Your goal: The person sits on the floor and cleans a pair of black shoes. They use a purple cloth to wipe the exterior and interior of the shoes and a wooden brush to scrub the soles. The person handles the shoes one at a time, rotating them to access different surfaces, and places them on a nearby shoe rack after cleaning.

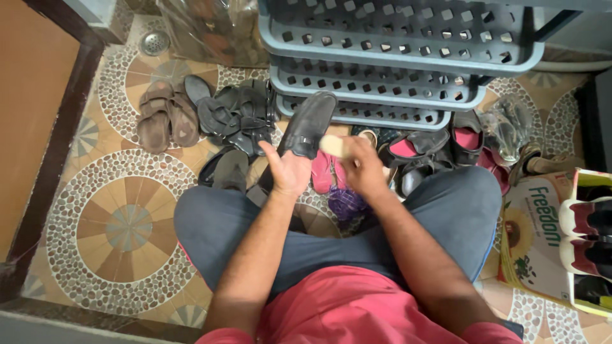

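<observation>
A black shoe [308,125] is gripped by the left hand [288,171] before the blue rack [382,70]; a pale brush [336,146], clasped in the right hand [364,167], is best stroked evenly.

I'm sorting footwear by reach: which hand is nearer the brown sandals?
Left. The left hand, holding the black shoe, is closer to the brown sandals; the right hand is farther right.
</observation>
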